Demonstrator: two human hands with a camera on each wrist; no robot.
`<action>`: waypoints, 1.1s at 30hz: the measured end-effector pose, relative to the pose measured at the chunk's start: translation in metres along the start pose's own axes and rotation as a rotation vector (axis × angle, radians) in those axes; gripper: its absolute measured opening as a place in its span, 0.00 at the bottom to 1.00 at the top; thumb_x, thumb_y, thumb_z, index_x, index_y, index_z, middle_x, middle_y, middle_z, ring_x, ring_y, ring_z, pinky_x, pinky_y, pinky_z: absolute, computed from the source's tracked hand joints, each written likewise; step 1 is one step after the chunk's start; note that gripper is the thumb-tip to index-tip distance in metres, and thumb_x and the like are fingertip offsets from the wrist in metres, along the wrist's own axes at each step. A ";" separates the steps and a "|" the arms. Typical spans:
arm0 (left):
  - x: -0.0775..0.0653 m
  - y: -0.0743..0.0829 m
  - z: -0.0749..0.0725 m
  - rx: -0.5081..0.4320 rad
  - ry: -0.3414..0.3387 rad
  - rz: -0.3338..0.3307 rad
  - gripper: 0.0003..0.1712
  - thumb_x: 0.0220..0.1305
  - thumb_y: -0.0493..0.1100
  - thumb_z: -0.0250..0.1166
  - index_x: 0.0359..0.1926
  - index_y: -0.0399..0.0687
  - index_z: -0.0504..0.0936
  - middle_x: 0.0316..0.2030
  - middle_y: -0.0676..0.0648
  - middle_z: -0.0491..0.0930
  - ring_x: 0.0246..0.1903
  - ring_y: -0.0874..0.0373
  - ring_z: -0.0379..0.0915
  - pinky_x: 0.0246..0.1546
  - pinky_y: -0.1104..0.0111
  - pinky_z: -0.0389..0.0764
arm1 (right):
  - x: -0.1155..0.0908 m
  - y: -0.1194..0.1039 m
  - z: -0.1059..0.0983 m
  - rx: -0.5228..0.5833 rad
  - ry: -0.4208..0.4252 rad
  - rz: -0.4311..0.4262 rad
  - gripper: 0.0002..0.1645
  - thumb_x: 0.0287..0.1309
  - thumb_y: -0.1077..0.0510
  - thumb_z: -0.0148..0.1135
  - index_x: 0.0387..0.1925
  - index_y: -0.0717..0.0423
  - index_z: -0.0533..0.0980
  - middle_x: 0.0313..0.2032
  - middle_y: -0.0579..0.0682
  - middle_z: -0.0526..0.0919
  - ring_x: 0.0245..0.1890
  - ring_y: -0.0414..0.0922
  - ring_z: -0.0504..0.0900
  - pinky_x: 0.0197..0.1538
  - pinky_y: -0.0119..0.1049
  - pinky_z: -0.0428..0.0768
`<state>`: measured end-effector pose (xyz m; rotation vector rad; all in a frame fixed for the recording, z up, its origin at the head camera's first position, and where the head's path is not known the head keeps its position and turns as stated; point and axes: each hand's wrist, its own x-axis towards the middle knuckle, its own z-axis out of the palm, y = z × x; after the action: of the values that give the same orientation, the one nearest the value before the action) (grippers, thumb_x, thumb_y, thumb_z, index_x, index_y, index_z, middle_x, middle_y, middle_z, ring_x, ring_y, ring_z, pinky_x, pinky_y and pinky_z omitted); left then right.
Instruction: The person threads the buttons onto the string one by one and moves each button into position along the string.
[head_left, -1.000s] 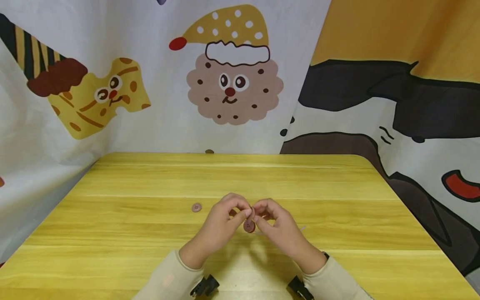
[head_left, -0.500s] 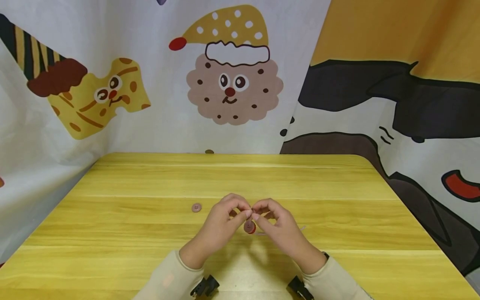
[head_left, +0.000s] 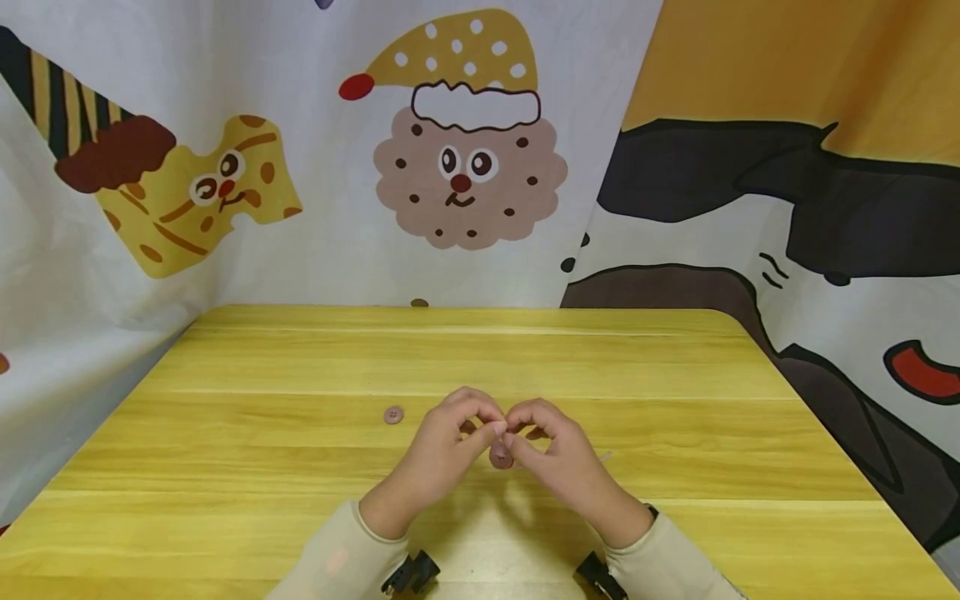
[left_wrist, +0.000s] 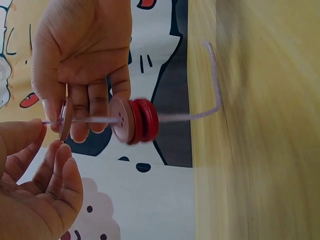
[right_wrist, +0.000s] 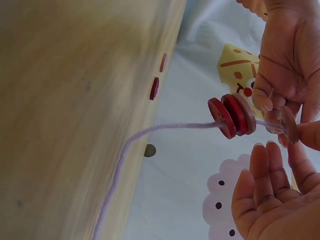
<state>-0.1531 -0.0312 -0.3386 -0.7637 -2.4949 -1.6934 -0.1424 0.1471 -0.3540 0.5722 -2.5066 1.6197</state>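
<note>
My left hand (head_left: 442, 442) and right hand (head_left: 558, 450) meet fingertip to fingertip above the table. Thumb and forefinger of the left pinch the end of a lilac string (right_wrist: 122, 150). The right pinches a pinkish-brown button (left_wrist: 65, 119) that is threaded near that end. Lower on the string, several red and brown buttons (right_wrist: 230, 116) form a stack, apart from the pinched one. Below them the string's tail drops to the table. In the head view, fingers mostly hide the pinched button, and only part of the stack shows.
On the wooden table (head_left: 300, 358), a brown button (head_left: 393, 415) lies left of my hands. The right wrist view also shows a dark red button (right_wrist: 154, 88) lying near it. A printed cloth (head_left: 300, 67) hangs behind the table.
The button between my fingertips, plainer to see a second ago, is now mostly covered. The hanging stack has turned slightly and shows less red. Both hands have barely moved.
</note>
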 end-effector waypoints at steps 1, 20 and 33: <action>0.000 0.000 0.000 0.002 -0.003 0.001 0.04 0.66 0.40 0.62 0.32 0.50 0.81 0.40 0.53 0.77 0.43 0.58 0.71 0.42 0.66 0.72 | 0.000 0.000 0.000 -0.005 0.000 -0.004 0.07 0.59 0.62 0.63 0.36 0.46 0.78 0.40 0.41 0.79 0.45 0.41 0.76 0.49 0.44 0.73; 0.001 0.000 0.000 0.003 0.021 0.002 0.04 0.65 0.41 0.63 0.32 0.50 0.82 0.40 0.54 0.78 0.43 0.58 0.72 0.42 0.65 0.72 | 0.001 0.005 0.001 -0.036 -0.072 -0.011 0.02 0.62 0.55 0.64 0.33 0.48 0.80 0.37 0.39 0.80 0.43 0.39 0.76 0.51 0.44 0.71; 0.000 -0.001 0.001 0.003 -0.006 0.005 0.04 0.66 0.40 0.63 0.32 0.50 0.81 0.40 0.54 0.78 0.42 0.58 0.71 0.41 0.66 0.71 | -0.001 0.002 0.001 -0.039 -0.020 -0.023 0.07 0.60 0.63 0.64 0.33 0.46 0.80 0.39 0.39 0.80 0.44 0.41 0.77 0.52 0.49 0.74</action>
<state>-0.1537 -0.0306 -0.3399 -0.7760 -2.4969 -1.6874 -0.1420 0.1472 -0.3569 0.6133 -2.5299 1.5609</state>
